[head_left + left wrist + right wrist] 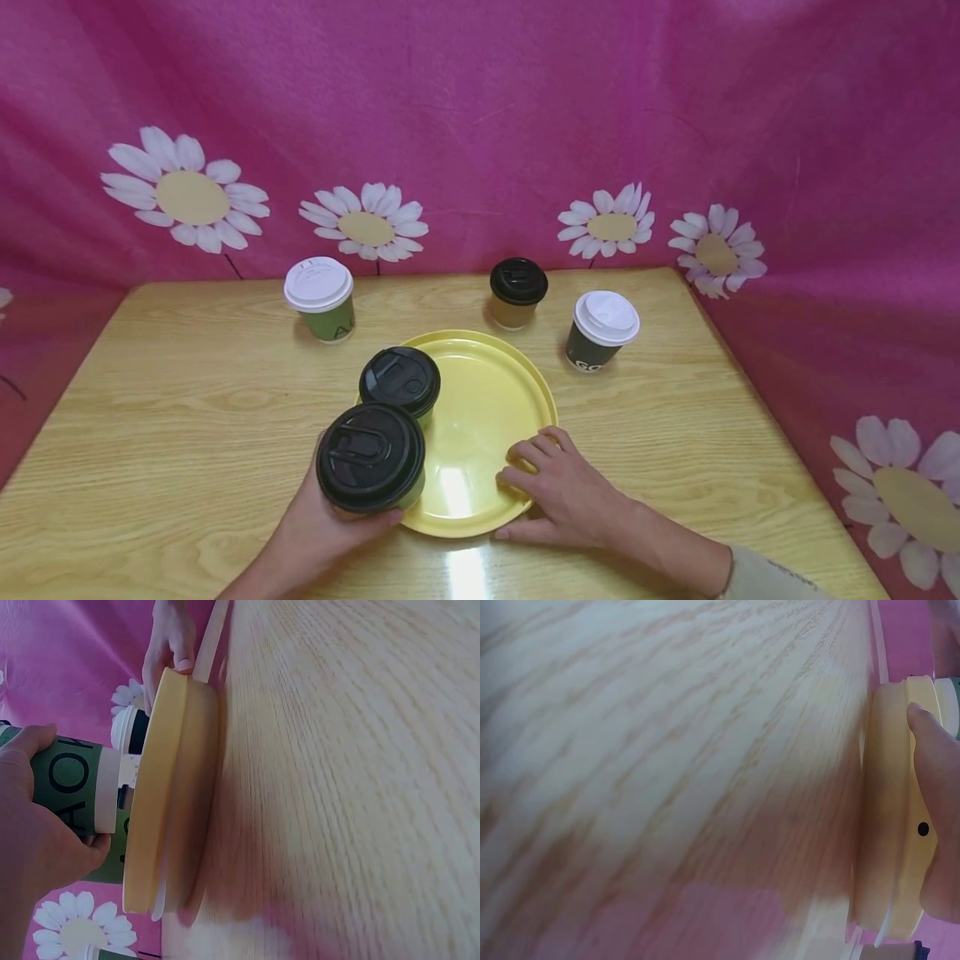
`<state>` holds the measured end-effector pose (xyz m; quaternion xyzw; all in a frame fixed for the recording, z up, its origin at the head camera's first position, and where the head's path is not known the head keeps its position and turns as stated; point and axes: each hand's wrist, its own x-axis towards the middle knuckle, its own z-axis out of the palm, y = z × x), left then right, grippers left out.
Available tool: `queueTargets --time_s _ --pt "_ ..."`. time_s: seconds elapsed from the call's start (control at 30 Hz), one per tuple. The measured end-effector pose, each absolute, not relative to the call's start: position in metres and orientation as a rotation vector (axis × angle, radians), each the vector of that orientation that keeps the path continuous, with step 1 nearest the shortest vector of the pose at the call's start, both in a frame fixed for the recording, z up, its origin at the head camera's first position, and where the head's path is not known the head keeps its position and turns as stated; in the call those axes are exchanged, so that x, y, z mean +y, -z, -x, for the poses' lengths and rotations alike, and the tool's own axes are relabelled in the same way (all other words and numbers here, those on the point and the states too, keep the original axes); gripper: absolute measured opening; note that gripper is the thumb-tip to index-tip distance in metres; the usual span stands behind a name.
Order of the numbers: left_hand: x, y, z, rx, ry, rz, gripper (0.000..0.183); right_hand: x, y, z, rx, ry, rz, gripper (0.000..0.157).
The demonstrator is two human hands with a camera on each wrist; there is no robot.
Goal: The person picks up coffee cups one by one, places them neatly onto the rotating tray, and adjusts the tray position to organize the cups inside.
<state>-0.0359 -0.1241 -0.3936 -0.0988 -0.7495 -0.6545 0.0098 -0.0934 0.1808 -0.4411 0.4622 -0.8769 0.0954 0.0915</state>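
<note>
Table carries a yellow tray, its near-right rim pinched by the right hand, while the left hand grips a green cup above the near-left edge, nearer than a second cup: loading seems underway, next likely wanting a level lowering.

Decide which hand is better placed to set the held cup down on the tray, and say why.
Probably the left hand: it holds the cup near the left side of the tray, while the right hand grips its right edge and holds no cup.
</note>
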Motion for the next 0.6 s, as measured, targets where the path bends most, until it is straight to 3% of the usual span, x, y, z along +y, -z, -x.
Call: queueTargets --time_s 0.6 --pt "-0.1149 0.3977 0.0343 -2.406 2.235 0.187 0.094 0.1801 0.4410 0.0934 -2.600 -0.290 -1.373 0.051"
